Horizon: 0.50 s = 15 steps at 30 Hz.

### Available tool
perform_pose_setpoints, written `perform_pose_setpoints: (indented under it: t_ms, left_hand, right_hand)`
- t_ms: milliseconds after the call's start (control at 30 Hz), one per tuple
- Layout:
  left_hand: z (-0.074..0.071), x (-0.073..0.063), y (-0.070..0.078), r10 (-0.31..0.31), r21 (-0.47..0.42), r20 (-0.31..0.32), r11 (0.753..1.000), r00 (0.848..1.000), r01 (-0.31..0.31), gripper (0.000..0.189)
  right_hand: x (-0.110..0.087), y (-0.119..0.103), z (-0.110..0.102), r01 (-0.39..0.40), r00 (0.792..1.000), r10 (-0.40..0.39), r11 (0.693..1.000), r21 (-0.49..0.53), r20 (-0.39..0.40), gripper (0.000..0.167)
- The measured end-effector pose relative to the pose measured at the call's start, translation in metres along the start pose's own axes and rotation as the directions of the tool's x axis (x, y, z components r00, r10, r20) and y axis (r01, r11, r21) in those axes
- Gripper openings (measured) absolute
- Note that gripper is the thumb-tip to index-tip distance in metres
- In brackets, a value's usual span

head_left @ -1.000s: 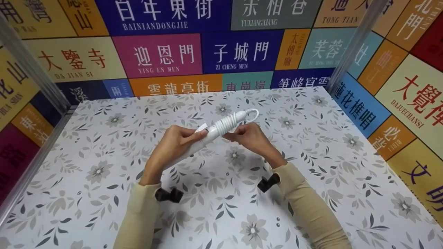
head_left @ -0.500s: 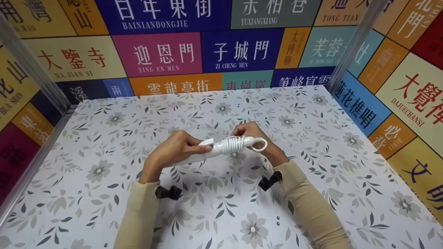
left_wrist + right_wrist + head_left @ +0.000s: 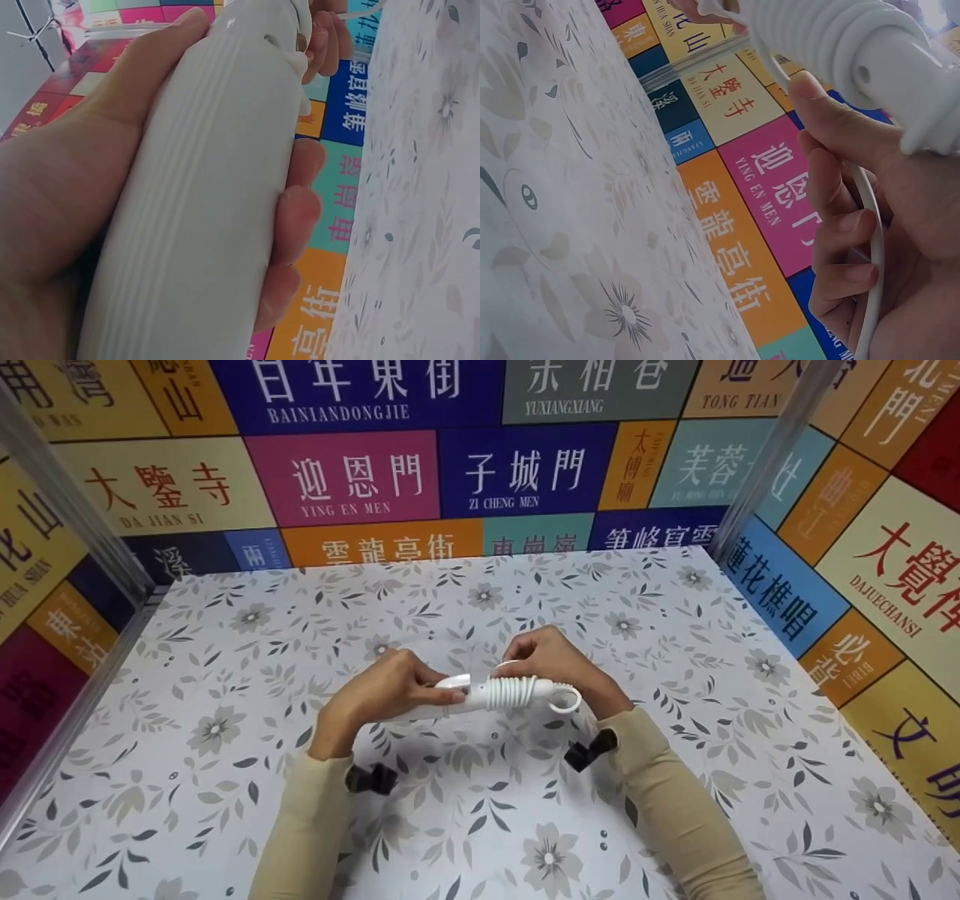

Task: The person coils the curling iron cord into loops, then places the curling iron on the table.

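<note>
A white rod-shaped electrical appliance point(image 3: 475, 702) is held nearly level above the table. Around its right part runs a wound white cord point(image 3: 514, 692), and a small cord loop curves out at the right end. My left hand point(image 3: 394, 690) grips the thick ribbed body point(image 3: 187, 195), thumb along one side and fingers curled round the other. A small white lever point(image 3: 455, 681) sticks up beside the left thumb. Behind the coils, my right hand point(image 3: 551, 656) pinches the free cord point(image 3: 872, 232) between thumb and forefinger; the cord trails across its curled fingers in the right wrist view.
The table point(image 3: 225, 810) has a white cover with grey flowers and leaves. Colourful panels with lettering point(image 3: 341, 476) stand at the back and sides, with clear upright strips point(image 3: 772, 457) at the corners. Black wrist mounts point(image 3: 371, 778) sit on both sleeves.
The appliance has swung from a slant, right end up, to nearly level and lower. My right hand has passed from below the coils to behind them, carrying the cord.
</note>
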<state>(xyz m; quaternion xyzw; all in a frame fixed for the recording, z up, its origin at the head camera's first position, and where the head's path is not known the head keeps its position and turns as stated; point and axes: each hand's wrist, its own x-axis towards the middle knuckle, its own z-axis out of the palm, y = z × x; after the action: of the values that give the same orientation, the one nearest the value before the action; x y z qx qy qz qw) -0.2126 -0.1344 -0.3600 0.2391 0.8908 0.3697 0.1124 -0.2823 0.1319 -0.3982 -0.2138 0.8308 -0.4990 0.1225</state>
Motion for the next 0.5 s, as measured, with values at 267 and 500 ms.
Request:
perform_pose_setpoints:
  t_ms: [267, 500]
  left_hand:
    - [0.011, 0.007, 0.002, -0.062, 0.1, -0.003, 0.993, 0.998, 0.062, 0.034]
    - [0.014, 0.008, 0.001, -0.111, 0.155, -0.07, 0.981, 0.991, 0.121, 0.035]
  right_hand:
    - [-0.001, 0.0, 0.001, 0.023, 1.0, -0.022, 0.998, -0.05, 0.01, 0.019]
    - [-0.005, -0.012, 0.006, 0.032, 0.998, -0.037, 0.994, -0.109, -0.046, 0.021]
